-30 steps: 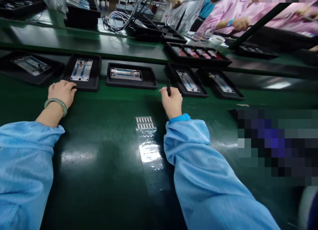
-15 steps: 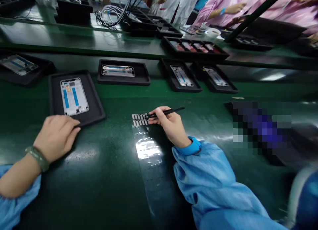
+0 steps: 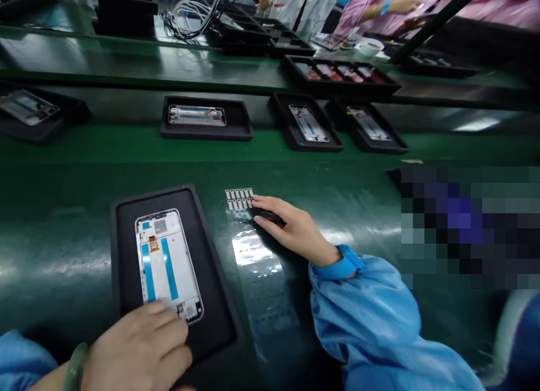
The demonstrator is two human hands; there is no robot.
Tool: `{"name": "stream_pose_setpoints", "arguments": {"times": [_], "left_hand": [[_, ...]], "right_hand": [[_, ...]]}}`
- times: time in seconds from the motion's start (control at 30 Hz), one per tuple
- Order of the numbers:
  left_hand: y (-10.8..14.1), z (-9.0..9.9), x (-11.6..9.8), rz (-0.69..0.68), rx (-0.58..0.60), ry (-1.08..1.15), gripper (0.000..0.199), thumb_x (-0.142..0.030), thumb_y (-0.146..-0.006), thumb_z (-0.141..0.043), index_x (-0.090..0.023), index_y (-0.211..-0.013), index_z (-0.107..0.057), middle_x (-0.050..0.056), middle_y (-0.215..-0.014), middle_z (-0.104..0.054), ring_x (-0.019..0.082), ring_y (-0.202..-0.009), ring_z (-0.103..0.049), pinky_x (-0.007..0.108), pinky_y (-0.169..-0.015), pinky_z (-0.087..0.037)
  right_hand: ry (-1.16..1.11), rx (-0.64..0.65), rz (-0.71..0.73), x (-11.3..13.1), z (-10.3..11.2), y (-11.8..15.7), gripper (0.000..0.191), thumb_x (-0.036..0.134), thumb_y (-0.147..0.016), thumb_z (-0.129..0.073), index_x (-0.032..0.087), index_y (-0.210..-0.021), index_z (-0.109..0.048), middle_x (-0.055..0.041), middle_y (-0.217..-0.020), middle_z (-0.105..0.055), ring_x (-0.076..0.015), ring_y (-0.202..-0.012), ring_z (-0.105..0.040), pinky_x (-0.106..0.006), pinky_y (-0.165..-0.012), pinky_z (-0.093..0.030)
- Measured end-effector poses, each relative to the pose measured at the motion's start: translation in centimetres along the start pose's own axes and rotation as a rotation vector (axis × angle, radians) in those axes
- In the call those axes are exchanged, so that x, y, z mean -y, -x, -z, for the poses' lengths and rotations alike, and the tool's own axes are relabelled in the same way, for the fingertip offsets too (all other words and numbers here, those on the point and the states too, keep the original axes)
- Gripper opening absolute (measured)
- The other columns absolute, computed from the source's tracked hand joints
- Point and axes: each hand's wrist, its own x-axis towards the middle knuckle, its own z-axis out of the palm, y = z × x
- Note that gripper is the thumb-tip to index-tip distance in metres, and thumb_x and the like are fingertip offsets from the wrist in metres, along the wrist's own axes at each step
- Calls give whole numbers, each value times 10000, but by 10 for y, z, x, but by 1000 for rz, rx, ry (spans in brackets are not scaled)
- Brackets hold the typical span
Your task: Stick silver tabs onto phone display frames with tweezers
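Note:
A black tray lies before me, holding a silver phone housing with two blue strips and a small orange flex piece. My left hand has its fingers curled over the tray's near left part, by the housing's lower end; it hides that corner. My right hand holds black tweezers, mostly hidden by the fingers. Its index fingertip is at the right edge of small pale stickers in two rows. They sit on the far end of a clear plastic strip.
Along the back stand black trays with phone housings. On the raised shelf are a partitioned tray, a cable bundle and a tape roll. People in pink work beyond. A blurred-out dark object lies right.
My left hand has drawn the tray with the phone housing nearer and to the right. My right hand has turned, and the tweezers no longer stick out to the upper right.

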Motion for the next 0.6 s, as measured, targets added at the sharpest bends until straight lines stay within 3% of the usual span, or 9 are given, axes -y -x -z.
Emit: {"name": "stream_pose_setpoints", "arguments": {"times": [0.1, 0.2, 0.27, 0.4, 0.6], "left_hand": [[-24, 9, 11, 103, 45, -13, 222, -254, -913, -383, -204, -1001, -581, 35, -884, -637, 173, -792, -581, 330, -740, -473], [-64, 7, 26, 161, 84, -172, 344, -285, -901, -429, -160, -1215, -489, 99, -1189, -578, 226, -1083, -529, 406, -924, -422], [-91, -3, 36, 222, 125, -289, 481, -358, -889, -450, -107, -1298, -417, 140, -1342, -470, 262, -1242, -416, 469, -1046, -305], [-128, -27, 49, 346, 230, -369, 576, -425, -889, -421, -64, -1334, -369, 166, -1429, -345, 271, -1340, -283, 540, -1096, -162], [-132, -41, 57, 385, 209, -369, 515, -412, -891, -409, -90, -1292, -441, 149, -1386, -418, 246, -1296, -369, 528, -1113, -76]], "right_hand": [[115, 53, 28, -2, -1, 0, 394, 311, -836, -565, 240, -1222, -534, -50, -1301, -543, -217, -1167, -541, -399, -955, -480], [180, 74, 40, -4, 1, 0, 441, 334, -853, -544, 232, -1278, -487, -42, -1335, -510, -210, -1176, -534, -376, -960, -480], [197, 86, 40, -4, 1, 0, 452, 352, -857, -541, 222, -1285, -481, -40, -1315, -530, -205, -1164, -544, -360, -961, -479], [204, 85, 23, -2, 1, 1, 460, 393, -840, -561, 225, -1264, -502, -32, -1256, -584, -203, -1124, -575, -343, -926, -498], [160, 77, -6, -2, 1, 1, 433, 413, -826, -580, 246, -1222, -524, -5, -1220, -609, -188, -1073, -603, -321, -872, -513]]}}
